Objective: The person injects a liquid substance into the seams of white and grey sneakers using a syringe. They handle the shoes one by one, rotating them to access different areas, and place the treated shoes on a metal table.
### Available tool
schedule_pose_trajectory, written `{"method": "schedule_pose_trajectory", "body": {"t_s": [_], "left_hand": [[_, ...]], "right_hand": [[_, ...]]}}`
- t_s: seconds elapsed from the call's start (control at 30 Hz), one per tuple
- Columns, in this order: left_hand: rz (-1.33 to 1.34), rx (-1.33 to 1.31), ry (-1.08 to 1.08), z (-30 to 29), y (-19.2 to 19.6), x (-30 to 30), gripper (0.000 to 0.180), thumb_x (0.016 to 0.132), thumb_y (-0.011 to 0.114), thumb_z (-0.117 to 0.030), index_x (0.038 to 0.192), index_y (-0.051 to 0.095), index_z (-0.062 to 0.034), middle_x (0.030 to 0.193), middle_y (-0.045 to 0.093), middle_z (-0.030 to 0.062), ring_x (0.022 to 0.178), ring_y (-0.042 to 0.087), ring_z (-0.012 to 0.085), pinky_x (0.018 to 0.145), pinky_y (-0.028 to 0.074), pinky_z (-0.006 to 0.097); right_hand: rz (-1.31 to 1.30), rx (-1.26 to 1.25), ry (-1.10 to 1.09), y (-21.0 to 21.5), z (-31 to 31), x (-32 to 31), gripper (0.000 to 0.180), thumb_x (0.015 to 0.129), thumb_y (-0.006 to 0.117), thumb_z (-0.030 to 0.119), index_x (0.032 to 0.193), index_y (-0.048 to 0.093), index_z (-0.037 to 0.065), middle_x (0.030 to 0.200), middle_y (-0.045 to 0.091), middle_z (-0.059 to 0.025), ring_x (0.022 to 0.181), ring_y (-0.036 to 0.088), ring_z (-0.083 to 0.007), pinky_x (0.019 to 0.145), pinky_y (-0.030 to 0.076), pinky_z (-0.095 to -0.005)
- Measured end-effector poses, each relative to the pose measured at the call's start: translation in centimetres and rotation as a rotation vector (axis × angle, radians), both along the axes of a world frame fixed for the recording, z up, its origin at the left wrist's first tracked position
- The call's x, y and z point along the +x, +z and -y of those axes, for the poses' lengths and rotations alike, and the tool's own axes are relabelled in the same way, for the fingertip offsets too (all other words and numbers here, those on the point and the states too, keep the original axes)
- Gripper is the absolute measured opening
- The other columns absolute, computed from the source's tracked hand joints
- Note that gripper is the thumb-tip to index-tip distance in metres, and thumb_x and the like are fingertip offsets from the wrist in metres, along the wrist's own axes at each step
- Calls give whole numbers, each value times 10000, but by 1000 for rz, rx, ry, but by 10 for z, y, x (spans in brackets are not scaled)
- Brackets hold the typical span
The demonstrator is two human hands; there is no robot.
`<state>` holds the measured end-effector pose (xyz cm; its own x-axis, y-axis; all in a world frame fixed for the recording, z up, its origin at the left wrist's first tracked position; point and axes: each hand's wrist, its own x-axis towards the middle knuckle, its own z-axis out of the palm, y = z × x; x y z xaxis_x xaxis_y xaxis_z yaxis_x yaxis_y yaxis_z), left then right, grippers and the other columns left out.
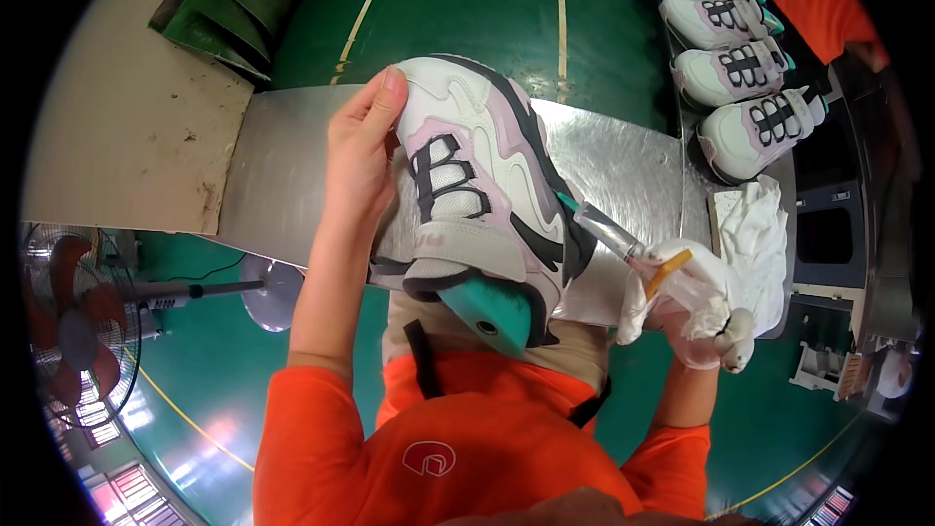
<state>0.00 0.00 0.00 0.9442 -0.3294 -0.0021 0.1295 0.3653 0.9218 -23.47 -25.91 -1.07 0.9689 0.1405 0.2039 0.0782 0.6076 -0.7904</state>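
A white, lilac and black shoe (502, 161) lies between the person's two hands, toe pointing away, over a shiny metal surface (623, 141). The left hand (365, 136) grips the toe, thumb on top. The right hand (693, 310), in thin white covering, is closed around a clear tube (609, 231) beside the shoe's right side. The tube's green tip is at the sole edge; whether it touches is unclear. At upper right stand four matching shoes (745, 73), near a crumpled white cloth (752, 239).
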Motion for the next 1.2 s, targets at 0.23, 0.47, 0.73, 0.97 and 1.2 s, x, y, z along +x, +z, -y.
{"method": "schedule_pose_trajectory", "body": {"t_s": [0.23,0.47,0.73,0.97,1.2], "left_hand": [[-11,79,-15,0,4,1,380,970,615,-296,1178,633,21,994,673,47,854,620,105,757,497,240],[221,496,-256,-9,22,32,415,957,625,-340,1190,616,4,963,636,4,823,533,57,709,425,214],[126,575,-190,71,37,110,437,926,636,-444,1024,684,-22,891,692,29,751,620,96,693,484,247],[-203,-25,143,222,-13,219,472,956,611,-209,1210,452,156,1152,587,281,914,665,422,673,611,549],[-241,488,-53,303,-85,242,424,969,584,-289,1045,568,128,863,650,192,711,684,325,581,631,472]], "right_hand": [[-252,-217,-373,3,-3,-25,986,506,730,363,1304,423,-128,1070,590,-299,924,639,-379,792,527,-406],[-52,-342,-815,-24,-3,-44,1001,578,800,359,1368,367,-77,1117,557,-226,976,606,-353,826,527,-431],[-107,-643,-1155,-55,-7,-56,985,616,819,264,1402,340,-89,1266,486,-166,1106,545,-262,919,487,-380],[-141,-727,-1188,-55,-5,-60,951,568,818,182,1356,373,-114,1240,499,-173,1074,559,-250,935,472,-360],[-239,-622,-1192,-40,-14,-53,937,521,854,146,1310,416,-108,1168,528,-141,1051,559,-235,960,459,-359]]}}
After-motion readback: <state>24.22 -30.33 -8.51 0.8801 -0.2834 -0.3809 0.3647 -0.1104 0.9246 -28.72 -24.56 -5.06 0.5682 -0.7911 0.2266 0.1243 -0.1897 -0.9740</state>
